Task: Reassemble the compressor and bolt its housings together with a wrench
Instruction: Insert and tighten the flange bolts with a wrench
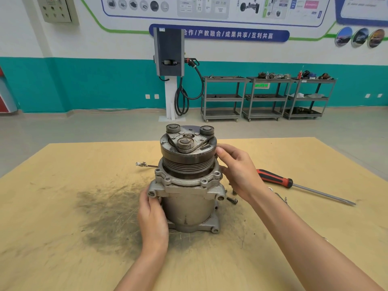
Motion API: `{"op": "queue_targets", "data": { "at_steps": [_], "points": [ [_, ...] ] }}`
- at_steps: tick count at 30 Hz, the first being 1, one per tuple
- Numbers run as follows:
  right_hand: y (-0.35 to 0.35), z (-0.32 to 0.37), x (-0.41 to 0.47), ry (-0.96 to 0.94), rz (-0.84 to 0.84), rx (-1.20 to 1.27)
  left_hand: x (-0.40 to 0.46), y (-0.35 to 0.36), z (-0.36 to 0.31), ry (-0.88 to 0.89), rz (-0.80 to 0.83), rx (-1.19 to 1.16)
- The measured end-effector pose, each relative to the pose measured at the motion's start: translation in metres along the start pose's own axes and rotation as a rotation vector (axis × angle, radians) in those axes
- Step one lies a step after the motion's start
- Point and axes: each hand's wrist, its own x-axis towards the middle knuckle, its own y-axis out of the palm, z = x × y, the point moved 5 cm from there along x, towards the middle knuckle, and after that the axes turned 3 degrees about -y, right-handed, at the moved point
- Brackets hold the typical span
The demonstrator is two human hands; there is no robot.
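Note:
The grey metal compressor (189,204) stands upright in the middle of the table, its dark grooved pulley and clutch plate (188,143) on top. My left hand (152,219) grips the lower body at its left side, just under a mounting ear. My right hand (237,171) wraps the right side, thumb on the pulley rim and fingers at the front housing flange. A dark bolt (232,200) lies on the table right of the compressor, partly behind my right wrist. A metal tool end (281,196) peeks out behind my right forearm; I cannot tell if it is the wrench.
A red-and-black screwdriver (294,184) lies to the right on the tan tabletop (63,206). A small wire connector (142,164) sits left behind the compressor. A dark grease smear (105,213) marks the table. Grey shelf carts (266,97) and a charging post (169,59) stand by the far wall.

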Motion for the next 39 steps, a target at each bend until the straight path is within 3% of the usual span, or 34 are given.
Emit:
{"op": "queue_targets", "data": {
  "at_steps": [6,10,16,22,39],
  "points": [
    [0.003,0.001,0.002,-0.005,-0.088,0.037,0.000,0.000,0.000,0.010,0.000,-0.004],
    [0.005,-0.007,-0.002,0.008,-0.006,0.148,0.000,0.000,0.000,0.016,0.002,-0.013],
    [0.005,-0.008,0.000,-0.008,-0.096,0.212,0.000,0.000,0.000,0.010,0.008,-0.018],
    [0.010,-0.013,-0.005,0.046,-0.049,0.393,-0.002,0.001,-0.003,0.007,0.008,-0.023],
    [0.002,-0.019,-0.005,0.057,-0.083,0.431,-0.001,-0.001,0.000,-0.017,0.011,0.001]
  ]
}}
